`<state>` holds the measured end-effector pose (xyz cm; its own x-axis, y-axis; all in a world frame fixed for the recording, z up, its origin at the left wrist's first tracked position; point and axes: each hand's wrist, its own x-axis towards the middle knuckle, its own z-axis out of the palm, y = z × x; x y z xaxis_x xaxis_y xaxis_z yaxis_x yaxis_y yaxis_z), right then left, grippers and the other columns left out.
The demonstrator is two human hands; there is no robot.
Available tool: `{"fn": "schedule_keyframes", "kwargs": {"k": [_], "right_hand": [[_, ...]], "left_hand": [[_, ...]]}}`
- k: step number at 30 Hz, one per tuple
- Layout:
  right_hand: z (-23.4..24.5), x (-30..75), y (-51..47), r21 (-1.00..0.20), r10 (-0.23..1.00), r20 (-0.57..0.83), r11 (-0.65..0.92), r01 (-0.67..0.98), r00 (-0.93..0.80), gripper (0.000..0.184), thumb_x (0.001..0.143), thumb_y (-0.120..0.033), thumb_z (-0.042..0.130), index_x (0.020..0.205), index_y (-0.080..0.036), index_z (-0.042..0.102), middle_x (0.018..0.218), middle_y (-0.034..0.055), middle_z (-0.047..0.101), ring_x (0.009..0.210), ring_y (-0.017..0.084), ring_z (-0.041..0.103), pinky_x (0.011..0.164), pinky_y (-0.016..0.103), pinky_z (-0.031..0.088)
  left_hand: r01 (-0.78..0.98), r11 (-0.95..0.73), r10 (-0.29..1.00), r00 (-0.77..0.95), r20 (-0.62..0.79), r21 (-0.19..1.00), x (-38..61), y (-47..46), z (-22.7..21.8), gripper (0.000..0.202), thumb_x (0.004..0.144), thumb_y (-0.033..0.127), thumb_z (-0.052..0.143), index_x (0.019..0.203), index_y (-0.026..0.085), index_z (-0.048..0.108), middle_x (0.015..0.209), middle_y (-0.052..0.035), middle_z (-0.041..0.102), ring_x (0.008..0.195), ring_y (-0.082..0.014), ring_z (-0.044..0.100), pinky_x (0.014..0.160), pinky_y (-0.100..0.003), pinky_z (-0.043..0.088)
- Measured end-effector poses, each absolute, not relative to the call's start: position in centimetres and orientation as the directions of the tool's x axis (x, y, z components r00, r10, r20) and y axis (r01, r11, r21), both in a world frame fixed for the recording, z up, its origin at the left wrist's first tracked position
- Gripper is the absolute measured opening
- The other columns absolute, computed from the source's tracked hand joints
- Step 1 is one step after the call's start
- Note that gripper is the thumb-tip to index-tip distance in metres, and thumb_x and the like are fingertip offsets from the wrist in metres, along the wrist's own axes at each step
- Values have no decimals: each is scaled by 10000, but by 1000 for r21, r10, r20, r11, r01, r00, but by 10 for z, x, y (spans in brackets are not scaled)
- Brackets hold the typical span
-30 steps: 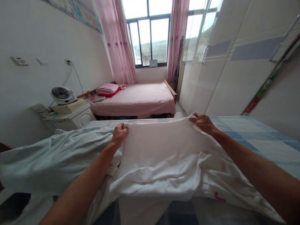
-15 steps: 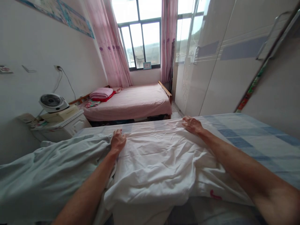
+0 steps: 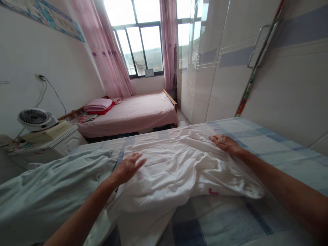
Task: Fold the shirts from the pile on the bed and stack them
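White cloth point(image 3: 169, 167): 3 o'clock of left hand point(image 3: 128, 168), fingers parted, holding nothing; 8 o'clock of right hand point(image 3: 226, 143), fingers half-curled, grip unclear

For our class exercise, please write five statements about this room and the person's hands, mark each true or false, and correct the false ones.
1. The wrinkled white fabric lies on a blue-and-white checked bedsheet. True.
2. The person's bare left hand is clenched into a fist. False: it is open.
3. The pale green cloth lies to the left of the white fabric. True.
4. The round-grilled white electric fan stands on the windowsill. False: it stands on a flat cream box.
5. A red mark shows on the white fabric. True.
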<state>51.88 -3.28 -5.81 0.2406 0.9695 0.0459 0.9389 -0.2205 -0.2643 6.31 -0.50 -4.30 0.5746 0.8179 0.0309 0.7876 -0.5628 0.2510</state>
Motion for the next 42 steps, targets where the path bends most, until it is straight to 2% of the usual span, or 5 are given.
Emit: {"fn": "schedule_keyframes", "kwargs": {"k": [11,22,28,33,42], "right_hand": [[-67,519,-203,-440,992,9,-112,891,129,746,740,-589,558,1391,-252,419,1282,96,585,1054,285,615,824,358,511],[-47,501,-210,-236,887,461,137,962,-13,231,818,-259,449,956,-223,631,1029,82,678,1034,247,593,881,412,429],[-36,493,-231,-369,963,173,260,892,-209,145,816,-282,504,841,-230,638,965,57,676,942,226,608,845,351,443],[-26,502,-203,-532,1000,25,28,846,-17,330,888,-450,396,918,-254,659,986,14,691,904,199,624,788,277,449],[-50,518,-62,-289,918,-71,-392,873,389,395,842,-490,407,771,-190,653,825,89,700,778,223,635,618,280,403]], "left_hand": [[771,-636,765,636,-102,34,109,-144,-49,602,795,119,487,1378,247,404,1368,-96,489,1236,-238,479,1010,-377,409],[838,-538,827,505,247,90,89,-116,-6,253,814,135,389,959,214,581,954,-30,616,853,-191,601,738,-295,435],[713,-670,728,685,-4,207,72,-122,-4,216,715,86,430,781,203,600,845,-18,618,811,-160,590,737,-250,421],[622,-669,650,755,-86,407,81,-111,5,248,840,337,515,1028,235,641,993,-10,670,880,-153,619,805,-238,457],[718,-666,745,654,131,200,124,-6,-46,455,927,393,384,1305,179,518,1428,-123,438,1326,-256,389,1083,-417,332]]}}
